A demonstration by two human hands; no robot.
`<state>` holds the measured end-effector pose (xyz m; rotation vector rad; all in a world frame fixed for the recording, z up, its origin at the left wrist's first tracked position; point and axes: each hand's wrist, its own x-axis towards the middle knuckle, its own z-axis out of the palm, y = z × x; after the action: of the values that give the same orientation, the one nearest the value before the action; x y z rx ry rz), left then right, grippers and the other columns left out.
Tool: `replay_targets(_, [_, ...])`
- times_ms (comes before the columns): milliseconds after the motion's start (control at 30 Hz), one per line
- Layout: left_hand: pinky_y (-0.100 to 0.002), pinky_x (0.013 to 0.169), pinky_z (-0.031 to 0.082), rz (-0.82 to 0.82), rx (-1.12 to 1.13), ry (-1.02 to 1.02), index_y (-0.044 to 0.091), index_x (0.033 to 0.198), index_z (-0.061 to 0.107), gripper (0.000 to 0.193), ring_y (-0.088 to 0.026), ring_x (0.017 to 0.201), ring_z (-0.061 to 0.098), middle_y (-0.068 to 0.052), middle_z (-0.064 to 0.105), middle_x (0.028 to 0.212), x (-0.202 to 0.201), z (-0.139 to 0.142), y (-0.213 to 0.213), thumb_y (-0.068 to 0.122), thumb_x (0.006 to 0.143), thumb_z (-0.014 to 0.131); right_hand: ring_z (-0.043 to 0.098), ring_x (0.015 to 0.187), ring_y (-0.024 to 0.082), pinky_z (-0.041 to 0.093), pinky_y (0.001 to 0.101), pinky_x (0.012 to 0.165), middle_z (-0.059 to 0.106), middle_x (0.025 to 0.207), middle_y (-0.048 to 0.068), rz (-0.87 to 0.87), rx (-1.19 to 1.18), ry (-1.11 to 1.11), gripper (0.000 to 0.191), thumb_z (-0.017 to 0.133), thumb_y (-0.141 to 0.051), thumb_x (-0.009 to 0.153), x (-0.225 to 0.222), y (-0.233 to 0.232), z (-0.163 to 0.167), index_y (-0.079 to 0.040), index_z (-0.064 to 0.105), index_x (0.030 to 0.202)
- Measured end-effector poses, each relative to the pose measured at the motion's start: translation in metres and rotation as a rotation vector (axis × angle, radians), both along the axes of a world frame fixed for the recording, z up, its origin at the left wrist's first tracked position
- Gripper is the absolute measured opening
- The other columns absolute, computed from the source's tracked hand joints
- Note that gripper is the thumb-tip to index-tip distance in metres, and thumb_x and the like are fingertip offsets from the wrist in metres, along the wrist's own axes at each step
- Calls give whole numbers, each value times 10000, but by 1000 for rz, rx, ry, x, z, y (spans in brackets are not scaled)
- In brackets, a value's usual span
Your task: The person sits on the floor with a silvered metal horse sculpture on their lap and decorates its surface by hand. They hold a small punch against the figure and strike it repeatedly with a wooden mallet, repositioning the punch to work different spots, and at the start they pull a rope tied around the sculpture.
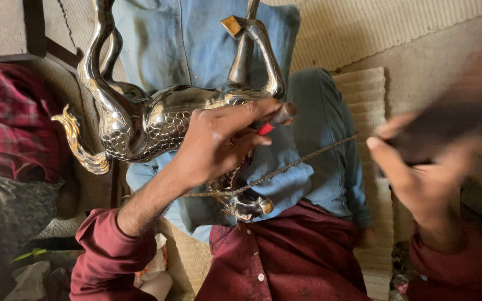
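Observation:
A shiny silver metal bird figure [146,114] with scale engraving and a brass tail lies across my lap on blue cloth [185,44]. My left hand [221,139] rests on its body, fingers closed on a small tool with a red handle [271,124]. A thin twisted rod [302,161] runs across below that hand. My right hand [419,173] is blurred at the right and grips a dark, blurred object [453,120] whose kind I cannot make out.
A red checked cloth [9,122] lies at the left. Ribbed beige matting [364,28] covers the ground at the top and right. Plastic scraps [34,273] sit at the lower left. My maroon shirt [285,262] fills the bottom.

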<state>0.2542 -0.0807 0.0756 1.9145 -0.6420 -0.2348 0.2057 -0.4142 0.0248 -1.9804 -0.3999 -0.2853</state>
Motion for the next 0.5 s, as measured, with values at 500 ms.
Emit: replay_targets(500, [-281, 829, 615, 57, 65, -146, 68, 1357, 616, 534, -184, 1002, 775, -76, 737, 1238, 1, 2, -2, -88, 875, 782, 711, 866, 257, 571, 359, 792, 689, 1044, 205, -101, -358, -81, 722, 825, -5, 907, 2, -4, -2, 44, 446, 1520])
